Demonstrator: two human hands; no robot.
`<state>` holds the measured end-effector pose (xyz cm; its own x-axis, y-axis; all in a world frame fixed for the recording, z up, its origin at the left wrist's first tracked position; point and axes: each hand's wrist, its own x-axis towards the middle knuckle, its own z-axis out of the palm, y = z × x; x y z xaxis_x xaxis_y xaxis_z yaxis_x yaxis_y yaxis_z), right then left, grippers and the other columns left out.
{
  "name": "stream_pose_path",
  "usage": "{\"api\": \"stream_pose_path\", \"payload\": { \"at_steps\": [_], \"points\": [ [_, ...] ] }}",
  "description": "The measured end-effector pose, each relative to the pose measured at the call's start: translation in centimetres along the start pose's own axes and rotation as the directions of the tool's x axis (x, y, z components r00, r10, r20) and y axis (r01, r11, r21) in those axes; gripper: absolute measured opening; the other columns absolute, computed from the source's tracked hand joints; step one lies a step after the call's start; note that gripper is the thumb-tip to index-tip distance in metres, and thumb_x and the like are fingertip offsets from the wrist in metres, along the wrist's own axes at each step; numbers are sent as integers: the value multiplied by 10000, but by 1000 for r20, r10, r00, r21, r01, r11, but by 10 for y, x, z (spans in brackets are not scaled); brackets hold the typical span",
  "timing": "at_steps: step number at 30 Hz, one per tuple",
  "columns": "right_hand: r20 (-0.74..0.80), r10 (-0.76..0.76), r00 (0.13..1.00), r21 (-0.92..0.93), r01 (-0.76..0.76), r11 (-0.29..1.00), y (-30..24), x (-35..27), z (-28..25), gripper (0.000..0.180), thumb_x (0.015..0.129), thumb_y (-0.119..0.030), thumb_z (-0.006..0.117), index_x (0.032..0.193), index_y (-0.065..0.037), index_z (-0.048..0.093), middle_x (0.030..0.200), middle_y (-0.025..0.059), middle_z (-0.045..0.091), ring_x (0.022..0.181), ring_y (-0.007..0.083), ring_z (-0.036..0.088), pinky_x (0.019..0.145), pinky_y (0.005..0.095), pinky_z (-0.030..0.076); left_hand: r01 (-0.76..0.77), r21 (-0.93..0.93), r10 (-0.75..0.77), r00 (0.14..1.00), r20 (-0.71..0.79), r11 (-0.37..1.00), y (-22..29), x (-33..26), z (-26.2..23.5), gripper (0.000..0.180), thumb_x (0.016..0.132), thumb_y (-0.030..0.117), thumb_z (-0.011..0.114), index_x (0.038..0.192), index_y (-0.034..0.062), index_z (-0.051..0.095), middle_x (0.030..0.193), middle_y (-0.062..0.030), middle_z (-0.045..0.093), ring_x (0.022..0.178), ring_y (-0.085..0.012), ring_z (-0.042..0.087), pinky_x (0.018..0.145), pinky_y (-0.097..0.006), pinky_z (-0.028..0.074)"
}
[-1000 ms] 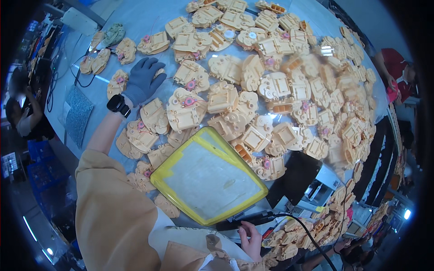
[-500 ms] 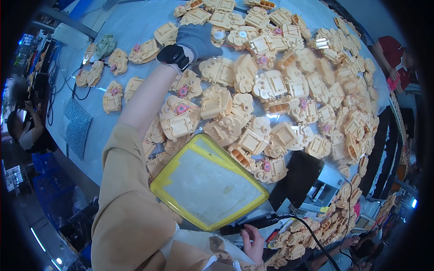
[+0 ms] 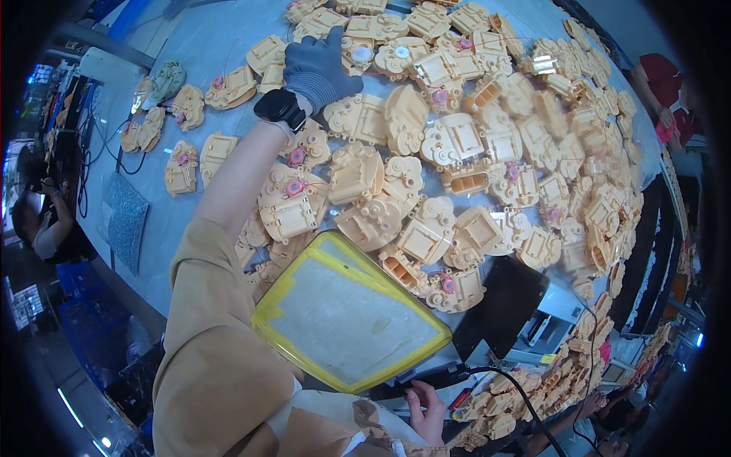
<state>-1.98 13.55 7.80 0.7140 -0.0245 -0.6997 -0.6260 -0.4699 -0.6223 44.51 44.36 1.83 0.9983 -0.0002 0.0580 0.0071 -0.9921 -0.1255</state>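
Surface: we see a pale blue-grey worktable [image 3: 190, 46] strewn with tan plastic housings, many with small pink parts; the yellow-rimmed tray serves as our landmark.
Landmark: yellow-rimmed tray [image 3: 346, 312] lies at the near edge of the table, its pale flat bottom bare, its long axis slanting from near-left to far-right.
Left hand: our left hand [image 3: 320, 65] wears a grey glove and reaches far beyond the tray, fingers spread and laid flat over a tan housing [image 3: 358, 53] at the far side of the pile; we cannot tell whether it grips the piece.
Housing under the hand: mostly covered by the glove, so we cannot tell its long axis or which way it points.
Wrist: black smartwatch [image 3: 280, 108] sits just behind the glove, and the tan sleeve [image 3: 221, 343] runs back along the tray's left side.
Right hand: our right hand [image 3: 426, 407] is bare, just below the tray's near-right corner, fingers curled beside a black cable [image 3: 525, 396]; we cannot tell whether it pinches anything.
Beside the tray: black flat pad [image 3: 502, 308] lies just right of it.
Beyond the tray: housings [image 3: 457, 145] touch and overlap, reaching the tray's far rim.
Far left of the tray: grey textured mat [image 3: 126, 217] lies well apart, near the table edge.
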Motion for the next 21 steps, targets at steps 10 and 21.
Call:
{"api": "stream_pose_path", "payload": {
  "at_steps": [10,21],
  "points": [
    [24,127,992,-3,-127,992,-31,-4,-2,267,877,-215,557,1085,-49,561,879,165,635,771,248,610,662,315,480,3,-58,5,990,139,998,-13,-27,-19,887,623,557,625,1316,82,340,1079,-138,567,1016,-246,525,885,-348,389],
    [-18,23,1000,-99,-25,995,-19,-6,4,271,881,-221,545,1084,-41,557,885,181,631,767,274,611,670,322,477,-76,-308,36,990,-135,948,-59,-62,-47,881,574,458,719,1299,91,378,989,-189,577,934,-317,571,838,-392,459]
  ]
}}
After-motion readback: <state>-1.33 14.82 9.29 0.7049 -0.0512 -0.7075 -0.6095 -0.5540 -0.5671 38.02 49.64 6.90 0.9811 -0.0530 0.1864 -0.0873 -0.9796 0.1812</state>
